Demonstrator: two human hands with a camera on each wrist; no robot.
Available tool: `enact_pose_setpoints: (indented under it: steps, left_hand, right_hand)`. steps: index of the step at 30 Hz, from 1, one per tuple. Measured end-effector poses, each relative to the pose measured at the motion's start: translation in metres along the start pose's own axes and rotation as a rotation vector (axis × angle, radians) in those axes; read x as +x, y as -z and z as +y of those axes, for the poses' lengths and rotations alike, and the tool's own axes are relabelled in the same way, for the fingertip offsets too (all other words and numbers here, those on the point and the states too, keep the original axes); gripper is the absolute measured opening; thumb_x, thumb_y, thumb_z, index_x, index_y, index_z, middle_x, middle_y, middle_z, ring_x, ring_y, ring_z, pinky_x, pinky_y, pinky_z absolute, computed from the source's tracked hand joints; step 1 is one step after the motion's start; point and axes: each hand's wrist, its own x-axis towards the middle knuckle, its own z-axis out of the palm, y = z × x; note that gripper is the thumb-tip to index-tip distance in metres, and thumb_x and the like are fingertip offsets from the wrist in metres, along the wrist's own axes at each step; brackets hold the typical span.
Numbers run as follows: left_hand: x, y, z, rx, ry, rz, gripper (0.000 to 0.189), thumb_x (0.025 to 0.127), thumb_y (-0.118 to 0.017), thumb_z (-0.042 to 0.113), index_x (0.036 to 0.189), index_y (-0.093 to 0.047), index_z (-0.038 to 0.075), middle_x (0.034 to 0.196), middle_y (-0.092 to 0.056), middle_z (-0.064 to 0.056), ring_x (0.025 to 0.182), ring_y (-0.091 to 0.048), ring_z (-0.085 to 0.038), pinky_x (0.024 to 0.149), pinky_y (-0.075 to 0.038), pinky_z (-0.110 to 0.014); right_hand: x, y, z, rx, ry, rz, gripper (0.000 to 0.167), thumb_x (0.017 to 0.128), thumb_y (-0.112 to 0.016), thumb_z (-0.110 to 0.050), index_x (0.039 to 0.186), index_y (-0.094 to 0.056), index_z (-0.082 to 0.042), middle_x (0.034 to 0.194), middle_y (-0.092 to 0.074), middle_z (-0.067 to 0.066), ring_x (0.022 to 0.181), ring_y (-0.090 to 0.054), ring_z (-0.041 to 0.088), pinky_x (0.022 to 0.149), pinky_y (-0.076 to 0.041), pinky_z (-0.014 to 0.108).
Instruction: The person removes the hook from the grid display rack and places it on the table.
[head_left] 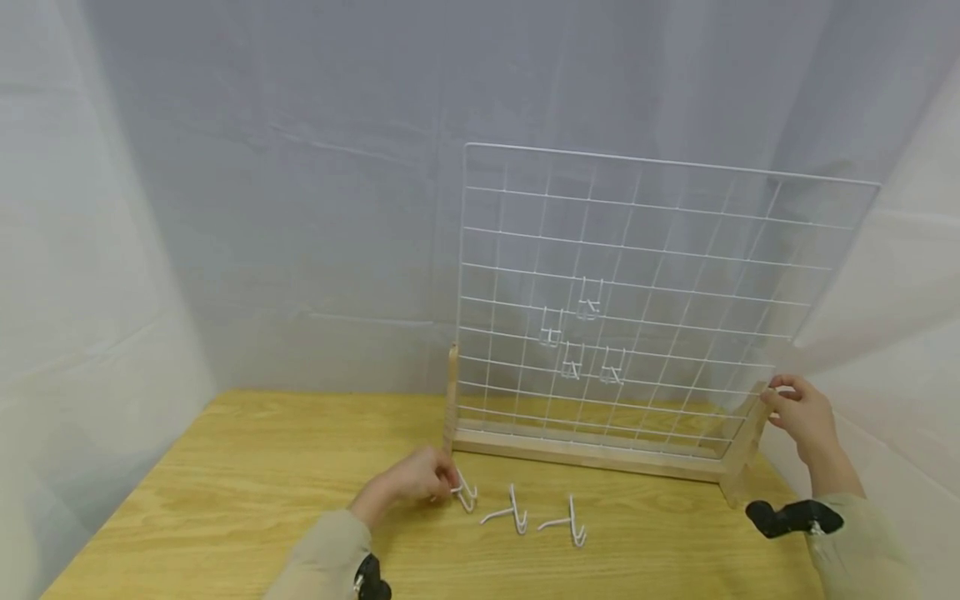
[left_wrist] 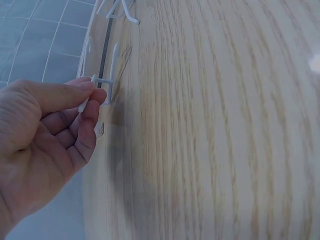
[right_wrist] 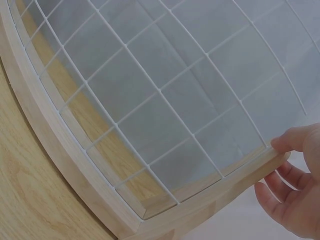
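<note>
My left hand pinches a white wire hook between thumb and index finger, just above the wooden table. Two more white hooks lie to its right, a nearer-to-hand hook and a farther hook. Behind them stands a white wire grid panel set in a wooden stand. At the stand's right end, my right hand grips the top of the wooden upright, thumb on one side and fingers beneath. Several small hooks hang on the grid's middle and lower wires.
The wooden table extends left and in front of the stand. Pale sheeting hangs behind and at both sides. A black wrist mount sits on the right sleeve, and another mount on the left.
</note>
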Motion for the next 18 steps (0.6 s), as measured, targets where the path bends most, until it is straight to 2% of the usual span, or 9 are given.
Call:
enact_pose_setpoints:
  steps: [8,18]
  left_hand:
    - [-0.0012,-0.0014,-0.0038,0.02,0.009,-0.017,0.01,0.073,-0.059,-0.014,0.08,-0.062,-0.007,0.065,-0.054,-0.003,0.054,-0.044,-0.01,0.047,-0.036,-0.018]
    - [-0.0033,-0.0012,-0.007,0.092,0.05,-0.019,0.011,0.075,-0.061,-0.009,0.083,-0.063,-0.003,0.072,-0.057,-0.005,0.058,-0.046,-0.01,0.049,-0.039,-0.02]
  right_hand:
    - [0.0005,-0.001,-0.0001,0.006,0.0,0.005,0.029,0.094,-0.048,-0.013,0.111,-0.041,0.008,0.084,-0.05,-0.004,0.067,-0.05,-0.003,0.059,-0.05,0.017]
    - [-0.0003,-0.0005,0.0012,-0.008,0.0,0.011,0.028,0.094,-0.048,-0.014,0.11,-0.042,0.008,0.084,-0.051,-0.002,0.067,-0.05,-0.004,0.059,-0.05,0.017]
